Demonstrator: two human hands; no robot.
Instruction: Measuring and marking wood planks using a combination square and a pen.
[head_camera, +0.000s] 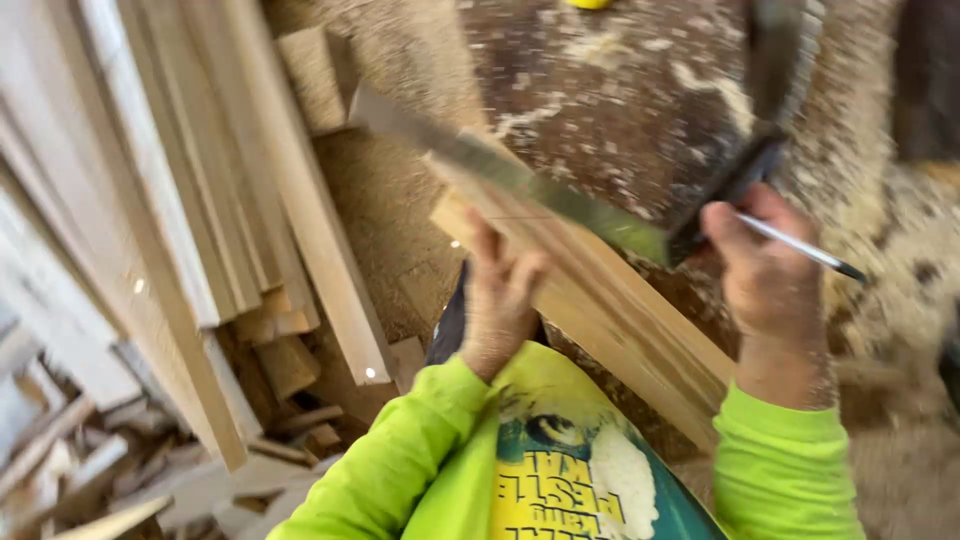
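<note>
Item, far left: a stack of long pale boards leaning on end, with offcuts heaped on the floor at its foot, all blurred. Item, centre: our left hand, fingers spread and curled up against the underside of a wooden plank that runs from centre down toward the right. Across its upper end lies a metal square, blade resting on the wood. Item, right: our right hand, closed on a pencil beside the square's dark stock. We judge this to be marking out, a faint line already showing near the blade; the next move calls for a steady square and pencil brought to its edge. The sawdust-covered floor beyond is smeared by motion; the plank's lower end is hidden behind our sleeves.
</note>
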